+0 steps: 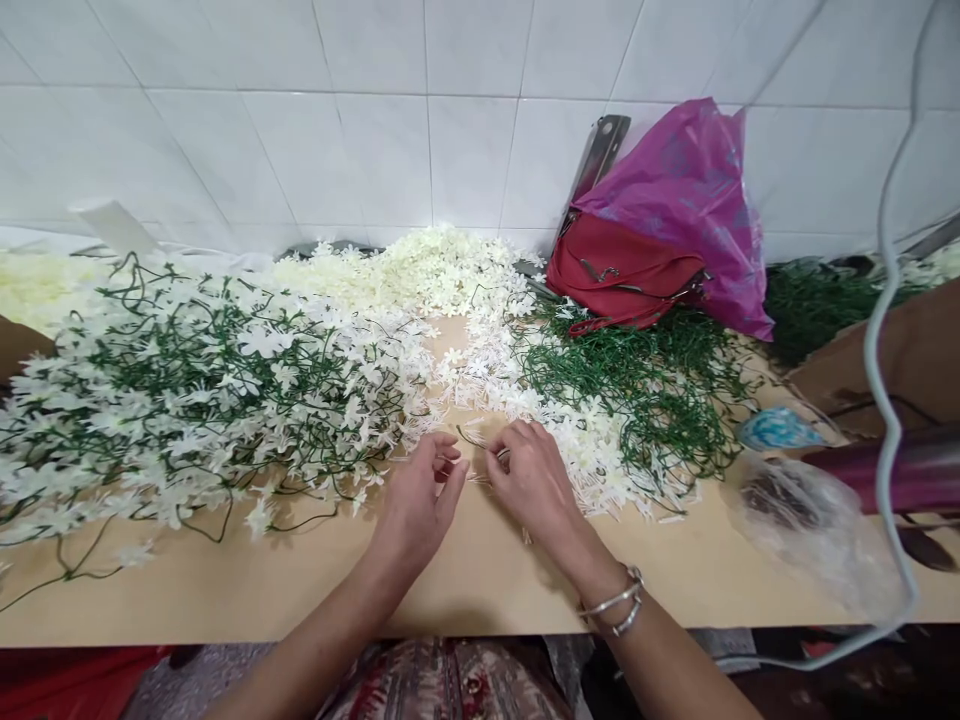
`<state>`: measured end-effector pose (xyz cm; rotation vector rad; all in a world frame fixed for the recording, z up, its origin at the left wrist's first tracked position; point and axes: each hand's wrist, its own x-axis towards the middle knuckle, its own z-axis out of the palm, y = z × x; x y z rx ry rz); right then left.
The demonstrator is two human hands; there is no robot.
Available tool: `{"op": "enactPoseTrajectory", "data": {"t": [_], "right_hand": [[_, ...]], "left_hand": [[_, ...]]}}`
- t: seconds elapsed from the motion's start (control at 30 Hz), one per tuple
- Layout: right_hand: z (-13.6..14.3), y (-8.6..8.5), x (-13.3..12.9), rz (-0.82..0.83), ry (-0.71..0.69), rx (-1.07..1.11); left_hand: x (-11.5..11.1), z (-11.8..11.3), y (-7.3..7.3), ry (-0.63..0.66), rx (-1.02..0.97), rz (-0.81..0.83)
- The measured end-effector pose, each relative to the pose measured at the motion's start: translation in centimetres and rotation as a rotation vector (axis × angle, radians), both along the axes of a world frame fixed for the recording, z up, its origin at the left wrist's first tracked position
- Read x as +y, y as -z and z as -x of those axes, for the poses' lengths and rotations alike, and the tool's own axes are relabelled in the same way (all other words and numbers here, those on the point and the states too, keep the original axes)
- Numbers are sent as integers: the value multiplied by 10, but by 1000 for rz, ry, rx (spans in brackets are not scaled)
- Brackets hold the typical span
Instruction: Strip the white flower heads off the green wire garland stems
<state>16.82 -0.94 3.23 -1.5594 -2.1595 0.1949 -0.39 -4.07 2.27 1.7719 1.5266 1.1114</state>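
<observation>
My left hand (424,497) is above the front middle of the table, its fingers loosely curled and its thumb apart from them, with nothing visible in it. Close by on the right, my right hand (531,482) is closed in a pinch. A short, thin green stem (466,436) sticks out from its fingertips toward the left hand. White artificial flowers on green stems (247,390) are heaped to the left. Loose white petals (592,440) lie beside my right hand, and a tangle of bare green stems (667,390) rests behind them.
Cream blossoms (442,265) are piled against the tiled wall. At the back right sit a red bag (630,265) and a purple plastic bag (690,200). A clear plastic bag (810,520) lies at the right, with a grey cable (879,380) hanging in front.
</observation>
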Motion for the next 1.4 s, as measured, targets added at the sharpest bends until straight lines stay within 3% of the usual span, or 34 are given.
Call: {"op": "enactPoseTrajectory", "data": {"t": [0.1, 0.2, 0.3, 0.43, 0.57, 0.67, 0.73, 0.83, 0.93, 1.0, 1.17, 1.3, 1.4], "right_hand": [[4, -4, -12, -16, -59, 96], [3, -10, -11, -18, -167, 186], [-6, -17, 10, -49, -215, 247], [-9, -12, 49, -17, -227, 44], [1, 1, 67, 33, -249, -196], [-3, -2, 60, -59, -236, -206], [-17, -8, 42, -156, -258, -123], [-46, -10, 1, -265, -499, -3], [-70, 4, -32, -258, -684, -107], [-76, 18, -37, -192, -668, -152], [-55, 41, 6, -94, -493, -49], [-32, 34, 41, -17, -427, 31], [-28, 29, 49, -21, -384, 286]], "left_hand": [[10, -6, 7, 41, -227, 169], [17, -6, 7, 23, -500, 169], [16, -1, -1, -24, -675, 153], [0, 11, -12, 39, -683, 271], [-14, 20, -8, 210, -581, 384], [-16, 26, -2, 321, -330, 361], [-17, 30, -1, 396, -121, 325], [-19, 36, 0, 496, 57, 253], [-21, 38, 4, 573, 54, 140], [-17, 36, 9, 603, 50, 39], [7, 26, 12, 505, 217, -130], [18, 20, 2, 406, 350, -148], [27, 18, -9, 326, 366, -189]]}}
